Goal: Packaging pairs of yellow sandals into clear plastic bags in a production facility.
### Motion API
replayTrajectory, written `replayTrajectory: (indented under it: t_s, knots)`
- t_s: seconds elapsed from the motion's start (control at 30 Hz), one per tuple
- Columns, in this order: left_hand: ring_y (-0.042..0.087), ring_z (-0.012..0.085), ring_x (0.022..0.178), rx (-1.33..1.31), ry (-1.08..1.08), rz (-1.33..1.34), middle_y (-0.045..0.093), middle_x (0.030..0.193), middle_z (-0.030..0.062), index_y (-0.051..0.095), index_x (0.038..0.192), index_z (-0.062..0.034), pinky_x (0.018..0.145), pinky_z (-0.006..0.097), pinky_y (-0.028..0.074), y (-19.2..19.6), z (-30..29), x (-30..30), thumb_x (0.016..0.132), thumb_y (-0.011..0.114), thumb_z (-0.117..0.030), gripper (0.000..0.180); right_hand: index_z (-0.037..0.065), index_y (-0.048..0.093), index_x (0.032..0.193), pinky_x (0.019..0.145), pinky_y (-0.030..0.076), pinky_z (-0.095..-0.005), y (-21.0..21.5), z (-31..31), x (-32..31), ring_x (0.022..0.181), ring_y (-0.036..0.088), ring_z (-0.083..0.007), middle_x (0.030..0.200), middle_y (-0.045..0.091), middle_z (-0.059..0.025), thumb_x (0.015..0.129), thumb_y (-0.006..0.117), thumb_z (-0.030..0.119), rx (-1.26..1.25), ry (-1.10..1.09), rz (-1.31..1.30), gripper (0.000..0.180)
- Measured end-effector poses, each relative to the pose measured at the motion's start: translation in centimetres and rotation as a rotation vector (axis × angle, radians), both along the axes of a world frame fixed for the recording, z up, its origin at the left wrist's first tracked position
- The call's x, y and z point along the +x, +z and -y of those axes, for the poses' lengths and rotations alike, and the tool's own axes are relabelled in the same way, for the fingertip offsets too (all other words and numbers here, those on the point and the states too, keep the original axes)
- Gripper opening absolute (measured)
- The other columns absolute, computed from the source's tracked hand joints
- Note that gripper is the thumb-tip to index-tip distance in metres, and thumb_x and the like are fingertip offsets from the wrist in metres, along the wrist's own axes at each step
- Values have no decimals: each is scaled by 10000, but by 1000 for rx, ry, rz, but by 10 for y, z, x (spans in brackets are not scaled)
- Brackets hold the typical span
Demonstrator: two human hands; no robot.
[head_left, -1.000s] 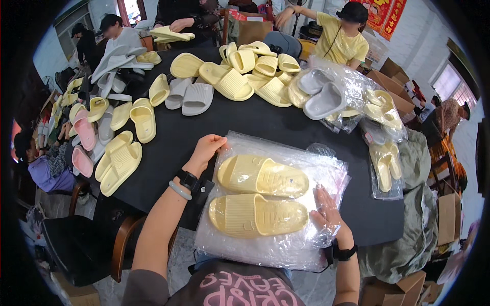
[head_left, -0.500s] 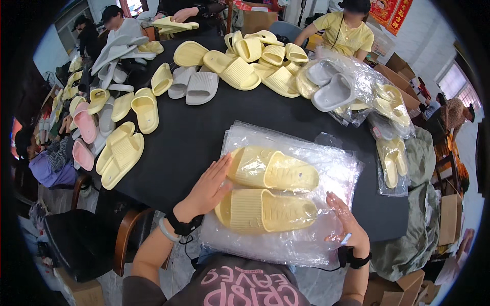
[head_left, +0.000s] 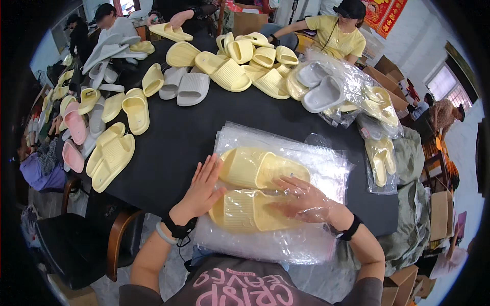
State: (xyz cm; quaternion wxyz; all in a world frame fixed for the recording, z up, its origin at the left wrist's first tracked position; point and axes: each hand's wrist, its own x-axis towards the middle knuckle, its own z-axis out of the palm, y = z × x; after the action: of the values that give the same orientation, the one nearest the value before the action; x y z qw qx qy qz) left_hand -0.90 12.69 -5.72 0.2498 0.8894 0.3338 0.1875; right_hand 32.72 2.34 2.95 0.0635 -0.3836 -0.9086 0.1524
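Black covering dresses the worktable (head_left: 171, 135), with co-workers busy around its far side. From where I stand, the person's left hand (head_left: 203, 186) is open, fingers straight, gripping nothing, set against the toe end of the upper yellow slide slipper (head_left: 242, 167). Half a second ago the right hand (head_left: 301, 201) lay beyond the heels; now it has come across onto the heel halves of that slipper and the lower yellow slide slipper (head_left: 240, 210). It is spread and slightly blurred; film glints over it, so it looks to be inside the clear bag. I judge the pair is now steadied from both ends. Beneath both hands lies a stack of clear plastic bags (head_left: 270, 250). Ahead of the left hand sit grey slides (head_left: 193, 89); farther out to its left, pink slides (head_left: 75, 125). Bagged grey slippers (head_left: 322, 94) lie beyond the right hand.
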Motion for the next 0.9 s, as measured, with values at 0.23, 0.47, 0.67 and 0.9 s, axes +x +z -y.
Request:
replayTrajectory:
  t_s: [0.23,0.47,0.67,0.9]
  knots:
    - [82,352,1528,117,2,-24,102,1644,193,230,1575,-98,1214,522,61,-2,2,1,1016,467,-383,671,211,558,1398,1172,304,-510,-10,-13,-30,1421,358,-365,1515,408,-156,906,641,310,95,47,-4,509]
    - [71,361,1528,16,-37,-80,70,1647,205,175,1581,-65,1219,501,60,3,-2,1,1016,458,-325,684,166,575,1350,1014,434,-458,-17,-12,-19,1214,534,-324,1312,553,-126,884,659,145,63,-20,-290,473]
    - [74,360,1528,15,-40,-88,65,1648,203,162,1583,-67,1219,499,66,3,-2,1,1026,434,-345,680,176,636,1212,857,471,-391,-4,-9,-16,994,593,-245,1037,589,-51,833,648,108,241,-125,-119,386]
    - [83,347,1529,4,-39,-77,83,1651,186,174,1584,-79,1213,523,49,0,-4,2,1038,391,-388,664,179,700,1084,802,454,-334,-14,-8,-23,930,579,-168,931,574,-6,828,609,182,347,-156,115,272]
